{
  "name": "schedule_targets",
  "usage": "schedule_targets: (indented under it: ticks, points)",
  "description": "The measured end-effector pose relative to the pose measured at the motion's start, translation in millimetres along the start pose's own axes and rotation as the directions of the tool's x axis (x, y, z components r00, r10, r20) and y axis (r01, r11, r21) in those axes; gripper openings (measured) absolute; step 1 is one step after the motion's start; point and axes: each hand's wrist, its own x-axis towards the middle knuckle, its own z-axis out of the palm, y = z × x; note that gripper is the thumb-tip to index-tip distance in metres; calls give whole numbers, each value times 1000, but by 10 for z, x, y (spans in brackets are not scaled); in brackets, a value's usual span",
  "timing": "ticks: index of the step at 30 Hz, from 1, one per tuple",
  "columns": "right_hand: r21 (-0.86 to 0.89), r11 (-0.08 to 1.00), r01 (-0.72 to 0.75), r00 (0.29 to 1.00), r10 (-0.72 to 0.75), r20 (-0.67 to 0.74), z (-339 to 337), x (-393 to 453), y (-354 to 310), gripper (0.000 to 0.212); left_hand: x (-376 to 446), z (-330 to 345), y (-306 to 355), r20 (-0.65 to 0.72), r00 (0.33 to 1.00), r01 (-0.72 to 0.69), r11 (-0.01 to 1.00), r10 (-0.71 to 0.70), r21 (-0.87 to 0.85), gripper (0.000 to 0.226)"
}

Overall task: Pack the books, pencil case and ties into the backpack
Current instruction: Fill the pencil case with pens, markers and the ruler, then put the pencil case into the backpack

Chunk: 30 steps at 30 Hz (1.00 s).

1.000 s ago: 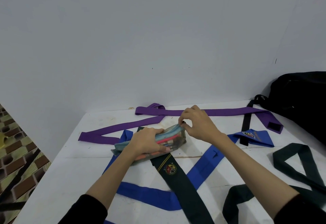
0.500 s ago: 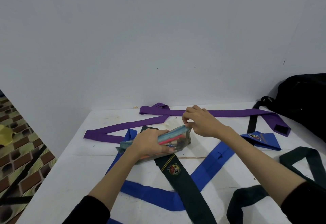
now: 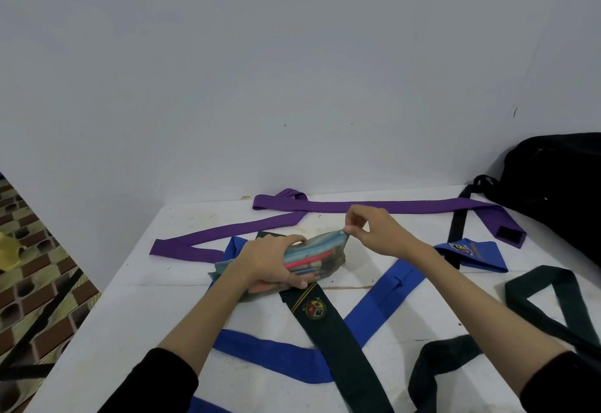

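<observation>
While the pencil case (image 3: 312,258) is sitting mid-table on top of the ties, both hands are working on it.

L hand (image 3: 271,261) is wrapping round the case's near side w/ thumb and fingers curled over it, pinning it down; R hand (image 3: 374,232) is pinching the case's top right corner, at the zip end, btwn thumb and fingertips. Case is see-through, pens showing inside. It's lying across the dark green tie (image 3: 328,325) w/ a crest and touching the blue tie (image 3: 387,299); purple tie (image 3: 357,206) is stretching behind, nr the wall. Black backpack (image 3: 559,185) is resting at the table's (image 3: 130,315) far right, well apart from the case.
</observation>
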Motion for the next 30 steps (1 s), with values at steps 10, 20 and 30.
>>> schedule_targets:
  ticks: [10,20,30]
  points:
    - [171,975,-145,946,187,-265,-671,-604,345,6,191,-520,818,-84,993,-116,633,80,-766,36]
    - [-206,759,-618,725,450,-521,-2018,-1308,1240,29,881,-183,2274,254,915,217,148,313,-965,38]
    - [-578,449,-681,731,463,-501,-2748,-1443,2297,35,1684,-99,3561,222,942,209,76,253,-975,53]
